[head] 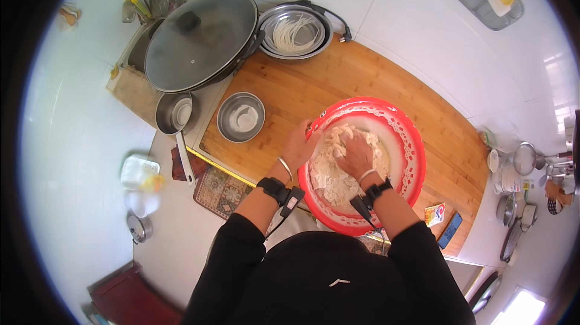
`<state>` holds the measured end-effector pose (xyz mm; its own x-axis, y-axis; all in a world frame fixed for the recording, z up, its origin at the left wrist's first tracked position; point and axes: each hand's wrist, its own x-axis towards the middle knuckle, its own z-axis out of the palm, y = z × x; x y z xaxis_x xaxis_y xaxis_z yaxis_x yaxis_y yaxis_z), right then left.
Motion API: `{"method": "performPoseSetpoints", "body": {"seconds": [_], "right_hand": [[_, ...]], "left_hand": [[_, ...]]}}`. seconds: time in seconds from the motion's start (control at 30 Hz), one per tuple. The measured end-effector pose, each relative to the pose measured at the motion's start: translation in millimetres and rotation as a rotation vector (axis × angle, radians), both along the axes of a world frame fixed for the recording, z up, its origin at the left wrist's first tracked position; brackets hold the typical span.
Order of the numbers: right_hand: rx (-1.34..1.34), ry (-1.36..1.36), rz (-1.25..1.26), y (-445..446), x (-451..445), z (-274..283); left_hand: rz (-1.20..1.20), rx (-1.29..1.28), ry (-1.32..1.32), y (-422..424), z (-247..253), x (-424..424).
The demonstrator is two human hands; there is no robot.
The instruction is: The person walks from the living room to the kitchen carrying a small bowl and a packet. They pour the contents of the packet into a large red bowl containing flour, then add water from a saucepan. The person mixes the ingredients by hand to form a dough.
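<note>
A large red-and-white enamel basin (414, 152) stands on a wooden board, overhanging its near edge. Inside lies a shaggy mass of flour and dough (335, 184). My left hand (300, 146) grips the basin's left rim. My right hand (356, 155) is down in the dough, its fingers spread and partly hidden by the mixture. A metal bowl (241, 117) with some white stuff at its bottom sits on the board left of my left hand. Both wrists wear a bangle and a black strap with a small device.
A big lidded electric pan (204, 39) and nested metal bowls with pale noodle-like strands (294, 34) stand at the back. A saucepan (174, 114) is at the left, its handle jutting out. A yeast packet (435, 214) and a phone (450, 230) lie right of the basin.
</note>
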<state>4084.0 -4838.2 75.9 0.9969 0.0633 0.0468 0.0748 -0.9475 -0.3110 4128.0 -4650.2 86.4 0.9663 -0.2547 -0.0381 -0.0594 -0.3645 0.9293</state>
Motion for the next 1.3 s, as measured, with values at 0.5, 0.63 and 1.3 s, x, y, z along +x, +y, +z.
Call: {"method": "performPoseSetpoints", "body": {"seconds": [0.5, 0.63, 1.3], "right_hand": [[-0.091, 0.183, -0.278, -12.5, 29.9, -9.5], [-0.134, 0.261, -0.019, 47.1, 5.4, 6.7], [-0.129, 0.226, 0.490, 24.0, -32.6, -6.6]], "left_hand": [[0.103, -0.017, -0.061, 1.9, -14.4, -39.0], [0.098, -0.024, -0.029, -1.0, -15.6, -33.9], [0.051, -0.040, -0.008, 5.6, -2.8, -26.8]]}}
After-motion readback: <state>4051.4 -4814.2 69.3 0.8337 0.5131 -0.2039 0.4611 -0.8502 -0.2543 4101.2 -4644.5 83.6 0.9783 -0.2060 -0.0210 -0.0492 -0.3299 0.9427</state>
